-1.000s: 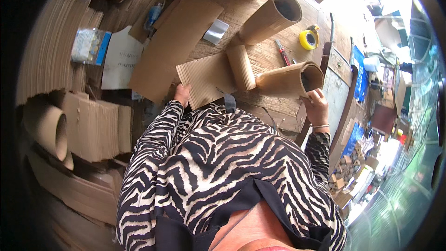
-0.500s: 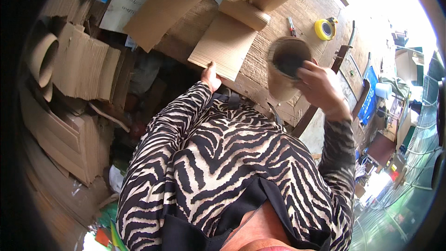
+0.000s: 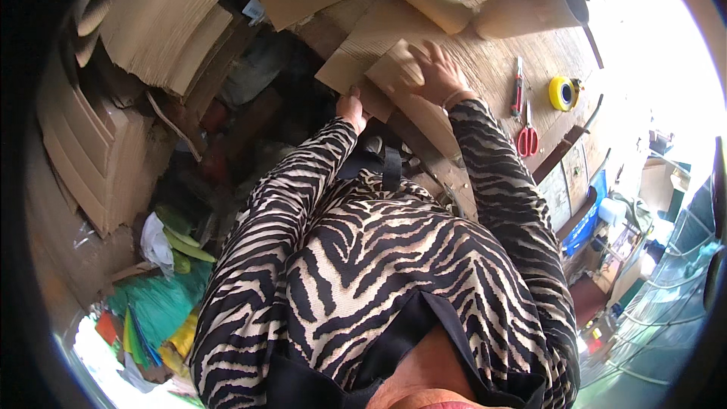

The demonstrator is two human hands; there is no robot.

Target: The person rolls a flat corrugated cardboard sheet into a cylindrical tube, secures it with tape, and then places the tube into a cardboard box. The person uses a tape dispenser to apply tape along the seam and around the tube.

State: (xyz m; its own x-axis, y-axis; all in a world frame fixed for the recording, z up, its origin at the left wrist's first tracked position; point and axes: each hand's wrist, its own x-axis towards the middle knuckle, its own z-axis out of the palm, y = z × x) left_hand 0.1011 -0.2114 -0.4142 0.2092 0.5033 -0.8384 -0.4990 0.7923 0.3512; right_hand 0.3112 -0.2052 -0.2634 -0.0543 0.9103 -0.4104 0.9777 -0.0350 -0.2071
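The fingers (image 3: pixel 440 62) of my right hand (image 3: pixel 443 82), slightly blurred, are lying apart over a tan cardboard piece (image 3: pixel 425 115) at upper centre — I cannot tell whether they are pressing. My left hand (image 3: pixel 351 111) is clamping the near edge of a cardboard sheet (image 3: pixel 351 67), just left of there — red-handled scissors (image 3: pixel 528 141) are resting right of centre.

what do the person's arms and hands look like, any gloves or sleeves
No gloves show on the left hand or right hand. Long sleeves in black and cream zebra stripes reach near the wrists; a thin, pale bracelet circles the right one.
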